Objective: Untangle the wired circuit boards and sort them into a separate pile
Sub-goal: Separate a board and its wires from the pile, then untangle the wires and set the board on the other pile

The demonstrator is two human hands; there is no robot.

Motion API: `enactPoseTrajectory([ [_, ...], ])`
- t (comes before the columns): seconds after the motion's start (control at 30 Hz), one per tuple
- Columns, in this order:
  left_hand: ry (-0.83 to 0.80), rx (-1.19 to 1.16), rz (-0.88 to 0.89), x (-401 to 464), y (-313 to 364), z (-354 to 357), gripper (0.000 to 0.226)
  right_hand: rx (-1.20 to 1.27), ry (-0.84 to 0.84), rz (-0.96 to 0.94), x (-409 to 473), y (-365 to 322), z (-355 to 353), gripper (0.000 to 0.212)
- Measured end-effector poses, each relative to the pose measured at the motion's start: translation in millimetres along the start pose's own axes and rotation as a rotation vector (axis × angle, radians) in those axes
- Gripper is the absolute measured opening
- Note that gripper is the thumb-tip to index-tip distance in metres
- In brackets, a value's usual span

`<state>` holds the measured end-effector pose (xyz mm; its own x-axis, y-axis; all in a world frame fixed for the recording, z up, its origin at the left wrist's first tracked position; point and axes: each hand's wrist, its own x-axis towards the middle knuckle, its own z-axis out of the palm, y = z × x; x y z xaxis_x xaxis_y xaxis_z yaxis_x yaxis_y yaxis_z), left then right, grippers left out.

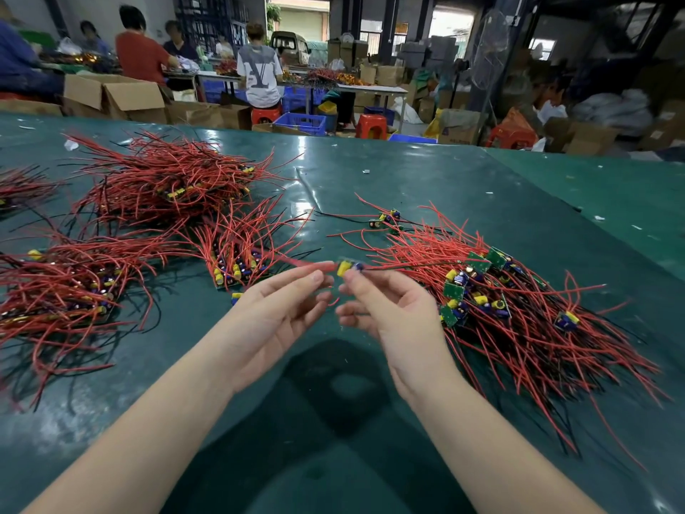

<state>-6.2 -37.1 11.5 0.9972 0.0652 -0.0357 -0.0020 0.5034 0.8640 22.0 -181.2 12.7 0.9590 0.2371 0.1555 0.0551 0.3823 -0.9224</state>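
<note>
Red leads trail both ways from the small circuit board [347, 267] held up over the green table [426, 179], between the tangled pile [519, 313] on the right and the sorted piles [237, 254] on the left. Right hand [389, 313] pinches the board at its edge with thumb and forefinger, other fingers loosely curled below. Left hand [274, 313] reaches toward it palm up, fingers fairly straight, tips at the red wire [307, 263]; motion blur hides whether they grip it. Judgement: the board is very light and rigid, with a yellow capacitor standing proud that could bend or snap if squeezed. The insulated leads look thin, springy and prone to snag on neighbours. Best hold appears to be the board edges, not the components; pull along the wires slowly, since yanking likely strains the solder joints.
</note>
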Motion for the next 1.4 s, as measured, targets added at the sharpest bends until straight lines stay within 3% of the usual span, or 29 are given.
enactPoseTrajectory([
  [0.13,0.041,0.029,-0.037,0,1,0,0.022,0.096,0.389,-0.154,8,-17,-11,0.005],
  [0.23,0.084,0.023,-0.071,2,2,-1,0.019,0.179,0.561,-0.143,14,-31,-28,0.012],
  [0.53,0.148,-0.025,-0.107,2,9,-4,0.020,0.362,0.598,0.155,23,-29,-46,0.006],
  [0.9,0.281,-0.026,0.020,7,19,-19,0.023,0.444,0.545,0.159,24,-27,-43,0.010],
  [1.0,0.400,0.181,0.148,10,22,-28,0.028,0.424,0.541,0.132,24,-29,-42,0.015],
  [1.17,0.569,0.758,0.354,11,27,-42,0.034,0.384,0.530,0.121,23,-32,-42,0.018],
  [1.3,0.582,1.323,0.267,10,24,-55,0.029,0.379,0.489,0.163,21,-30,-37,0.018],
  [1.4,0.503,1.510,0.194,13,16,-60,0.025,0.388,0.457,0.207,21,-30,-35,0.018],
])
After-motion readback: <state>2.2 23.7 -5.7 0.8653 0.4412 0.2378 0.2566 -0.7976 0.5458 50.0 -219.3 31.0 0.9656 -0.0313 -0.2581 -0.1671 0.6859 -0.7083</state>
